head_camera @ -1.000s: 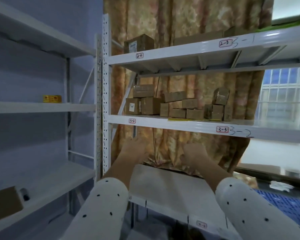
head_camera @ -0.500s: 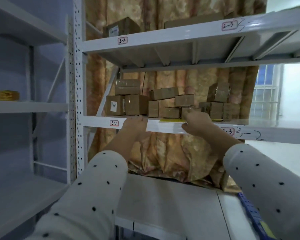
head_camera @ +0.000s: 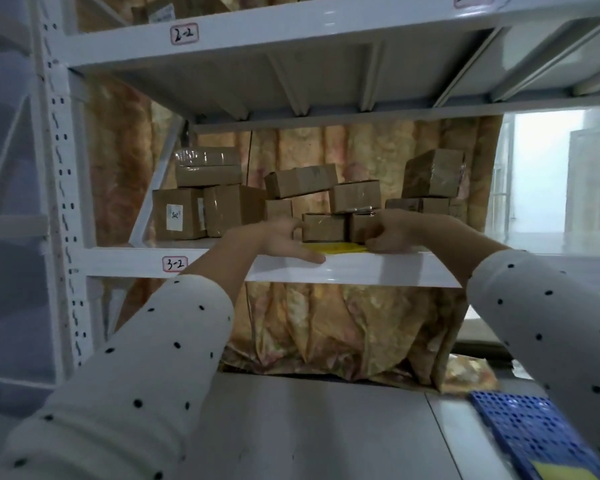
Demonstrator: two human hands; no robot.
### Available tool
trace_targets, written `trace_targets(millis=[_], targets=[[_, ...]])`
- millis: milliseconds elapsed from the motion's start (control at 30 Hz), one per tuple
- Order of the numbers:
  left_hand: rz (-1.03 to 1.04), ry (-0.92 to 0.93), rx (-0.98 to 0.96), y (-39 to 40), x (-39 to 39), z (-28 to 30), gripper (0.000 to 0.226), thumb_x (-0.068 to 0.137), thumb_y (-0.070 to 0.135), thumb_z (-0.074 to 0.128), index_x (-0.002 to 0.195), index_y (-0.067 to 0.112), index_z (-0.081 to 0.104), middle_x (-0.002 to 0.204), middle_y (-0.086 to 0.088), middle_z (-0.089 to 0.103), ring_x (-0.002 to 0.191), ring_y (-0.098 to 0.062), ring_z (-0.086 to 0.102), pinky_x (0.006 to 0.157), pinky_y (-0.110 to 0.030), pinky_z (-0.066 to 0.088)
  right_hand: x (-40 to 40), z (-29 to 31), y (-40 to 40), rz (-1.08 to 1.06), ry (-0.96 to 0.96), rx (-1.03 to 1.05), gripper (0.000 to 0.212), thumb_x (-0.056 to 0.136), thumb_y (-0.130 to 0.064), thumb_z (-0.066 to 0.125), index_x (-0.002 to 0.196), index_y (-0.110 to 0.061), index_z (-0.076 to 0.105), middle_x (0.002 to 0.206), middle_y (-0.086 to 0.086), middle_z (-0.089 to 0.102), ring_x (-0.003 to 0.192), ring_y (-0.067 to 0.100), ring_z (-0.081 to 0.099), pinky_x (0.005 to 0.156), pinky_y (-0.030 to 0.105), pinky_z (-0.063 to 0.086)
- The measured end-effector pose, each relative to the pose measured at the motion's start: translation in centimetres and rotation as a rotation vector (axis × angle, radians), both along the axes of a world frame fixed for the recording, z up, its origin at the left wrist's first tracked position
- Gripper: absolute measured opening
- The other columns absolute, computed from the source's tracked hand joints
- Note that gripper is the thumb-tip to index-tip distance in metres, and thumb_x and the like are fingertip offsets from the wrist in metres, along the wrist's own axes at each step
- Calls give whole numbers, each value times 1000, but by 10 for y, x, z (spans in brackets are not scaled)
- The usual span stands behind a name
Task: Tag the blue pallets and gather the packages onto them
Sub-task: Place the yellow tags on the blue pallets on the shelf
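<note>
Both hands at the white metal shelf [head_camera: 361,268] edge: right hand [head_camera: 392,233] pinches the flat yellow tag sheet [head_camera: 336,248], left hand [head_camera: 284,242] lies released at its nine o'clock. Best slide it out flat, clear of the brown cardboard packages [head_camera: 323,226].

1. There is one view only, from a wide-angle camera on the person's head, so no second view shares any of the scene.
2. It faces forward at a white shelf rack [head_camera: 326,268], about level with the shelf edge marked "3-2" [head_camera: 175,264].
3. It stands close: both sleeved forearms stretch from the bottom corners up to that edge.
4. The shelf marked "2-2" [head_camera: 184,33] is seen from below.
5. Straight rails bow toward the frame edges, and a blue pallet [head_camera: 530,434] is cut off at the bottom right.
</note>
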State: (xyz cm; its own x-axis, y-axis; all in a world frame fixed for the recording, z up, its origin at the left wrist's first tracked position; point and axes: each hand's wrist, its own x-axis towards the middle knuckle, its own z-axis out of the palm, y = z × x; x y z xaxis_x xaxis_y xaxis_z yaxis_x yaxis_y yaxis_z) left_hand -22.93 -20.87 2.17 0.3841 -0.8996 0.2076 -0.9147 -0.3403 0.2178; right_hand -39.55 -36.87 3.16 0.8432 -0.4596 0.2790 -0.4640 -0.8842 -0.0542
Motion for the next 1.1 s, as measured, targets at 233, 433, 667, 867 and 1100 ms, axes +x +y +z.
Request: trace_targets(millis=[233,433,667,867,1100], targets=[[-113,124,82,-24,27,3,107,58,76,69,147,28,33,149,6,36,134,-19,38,113,-42,31,-1,11,-2,-34,16,53,21,89,-17,63,106,-12,74,108,5,69,103,22,62,94,35,49],[-204,113,55,-29,40,4,95,65,66,73,145,27,37,146,7,39,129,-18,42,110,-38,36,3,14,10,-139,35,152,25,91,-14,61,112,-5,69,105,12,66,89,18,59,79,26,48],[-337,79,-44,-15,44,5,102,64,55,81,147,21,33,146,4,36,133,-22,40,109,-38,36,5,14,34,-153,-19,172,17,88,-12,66,105,-13,69,91,7,61,80,18,54,63,22,42],[-351,-121,-84,-5,41,7,98,68,48,81,147,30,28,126,1,33,125,-24,39,106,-41,37,9,15,51,-138,-98,154,18,83,-8,70,101,-9,70,83,-1,60,82,17,55,65,21,42],[-396,-341,-185,-9,25,5,97,64,52,82,142,23,33,132,-5,35,124,-23,36,97,-35,37,-5,7,62,-167,-166,90,24,83,-5,71,107,-2,70,89,-1,60,74,8,53,56,3,39]])
